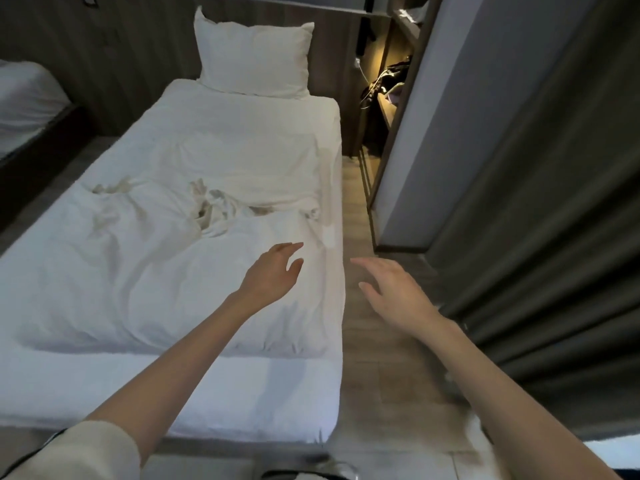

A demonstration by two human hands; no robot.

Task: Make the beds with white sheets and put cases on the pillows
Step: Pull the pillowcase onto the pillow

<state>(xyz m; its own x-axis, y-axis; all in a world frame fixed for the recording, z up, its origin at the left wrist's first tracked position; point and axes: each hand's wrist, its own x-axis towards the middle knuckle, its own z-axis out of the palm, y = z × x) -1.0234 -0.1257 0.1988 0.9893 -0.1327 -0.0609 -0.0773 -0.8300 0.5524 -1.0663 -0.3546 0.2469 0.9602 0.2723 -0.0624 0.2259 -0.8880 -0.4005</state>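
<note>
A single bed point(277, 403) with a white fitted sheet fills the left and middle of the view. A white cased pillow point(254, 57) stands against the headboard. A crumpled white duvet point(145, 265) lies bunched across the bed's lower half. My left hand point(273, 271) hovers over the duvet's right edge with fingers spread and relaxed, holding nothing. My right hand point(394, 292) reaches out over the wooden floor beside the bed, fingers straight, empty.
A narrow strip of wooden floor point(360, 209) runs along the bed's right side. Dark curtains point(540, 237) and a grey panel stand at the right. A lit shelf unit point(388, 81) with cables sits beyond. A second white bed point(24, 98) is at far left.
</note>
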